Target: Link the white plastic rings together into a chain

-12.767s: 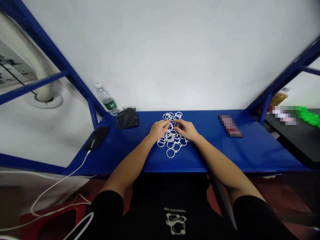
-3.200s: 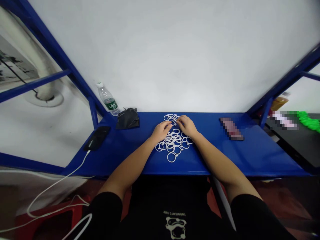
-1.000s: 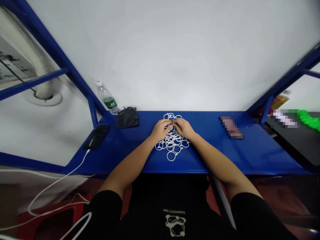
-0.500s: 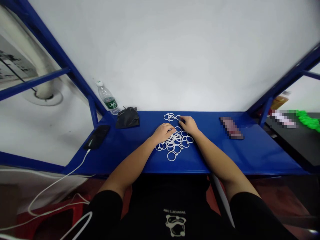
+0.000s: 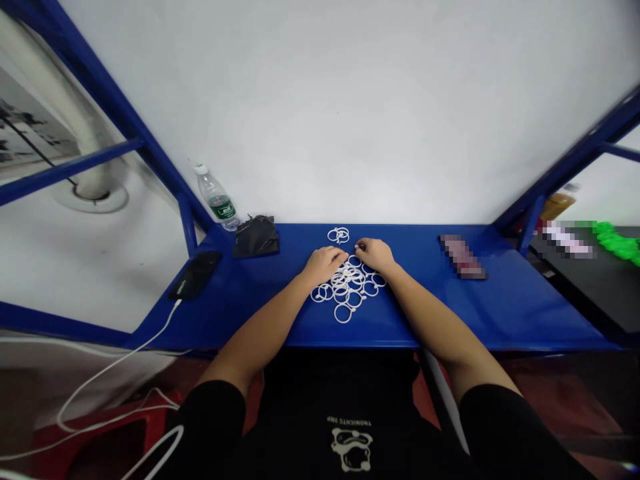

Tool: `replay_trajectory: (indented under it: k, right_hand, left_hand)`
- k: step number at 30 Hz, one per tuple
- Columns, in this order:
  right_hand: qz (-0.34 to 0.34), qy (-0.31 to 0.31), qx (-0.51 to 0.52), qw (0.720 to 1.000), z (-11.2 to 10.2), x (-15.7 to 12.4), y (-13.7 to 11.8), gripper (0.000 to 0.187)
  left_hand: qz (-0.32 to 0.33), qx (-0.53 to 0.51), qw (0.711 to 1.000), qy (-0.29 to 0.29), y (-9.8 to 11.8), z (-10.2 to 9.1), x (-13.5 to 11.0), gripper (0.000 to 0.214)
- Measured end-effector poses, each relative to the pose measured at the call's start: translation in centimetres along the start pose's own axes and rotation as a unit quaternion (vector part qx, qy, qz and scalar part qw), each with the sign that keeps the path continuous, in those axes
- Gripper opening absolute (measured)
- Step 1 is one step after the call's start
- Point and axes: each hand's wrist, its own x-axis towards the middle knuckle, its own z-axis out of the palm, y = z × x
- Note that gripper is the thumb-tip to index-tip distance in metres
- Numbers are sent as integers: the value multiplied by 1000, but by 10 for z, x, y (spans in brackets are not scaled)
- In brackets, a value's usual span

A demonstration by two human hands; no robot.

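Note:
White plastic rings (image 5: 341,293), each with a small tab, lie in a loose overlapping pile on the blue tabletop (image 5: 280,320). At the pile's upper left edge rests my left hand (image 5: 324,265), open, its fingers loosely stretched over the nearest rings. My right hand (image 5: 376,255) is just beyond the pile's upper right side, thumb and fingers pinched. A bit of a white ring (image 5: 357,247) shows at its fingertips; the rest of it is hidden. Farther back, near the wall, a small overlapping group of rings (image 5: 339,235) lies apart from the pile.
At the back left stand a water bottle (image 5: 220,200) and a crumpled black plastic bag (image 5: 256,237). A black phone (image 5: 195,275) with a white cable (image 5: 135,353) lies at the left edge. A pixelated flat object (image 5: 463,257) lies on the right. Blue frame bars flank both sides.
My right hand has drawn back toward me from the far group, and the ring at that group's right end is no longer there. My left hand has shifted slightly left.

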Motion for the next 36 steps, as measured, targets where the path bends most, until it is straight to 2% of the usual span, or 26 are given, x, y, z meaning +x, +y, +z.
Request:
replay_trajectory:
  k: [3, 9, 13, 21, 27, 30, 33, 36]
  right_hand:
    - [-51, 31, 24, 998, 0, -3, -2, 27]
    - [-242, 59, 101, 963, 4, -14, -10, 31]
    - [-292, 67, 114, 947, 8, -17, -11, 32]
    - [-294, 68, 113, 947, 4, -17, -12, 28]
    - [-233, 24, 103, 967, -3, -22, -15, 38]
    - [-179, 55, 102, 977, -2, -20, -15, 45]
    - [-135, 99, 101, 981, 0, -13, -11, 42]
    - [-181, 82, 91, 976, 5, -5, -6, 42]
  left_hand:
    - [-17, 1, 1000, 10, -2, 1, 1, 29]
    - [-12, -2, 1000, 15, -9, 5, 1, 31]
    - [8, -20, 1000, 19, -11, 6, 1, 32]
    - [16, -35, 999, 6, -7, 4, 0, 26]
    - [21, -19, 1000, 11, -4, 4, -1, 24]
    - [11, -21, 1000, 10, -2, 3, 0, 18]
    - [10, -17, 1000, 16, -2, 3, 1, 15]
    - [17, -7, 1000, 12, -3, 5, 1, 15]
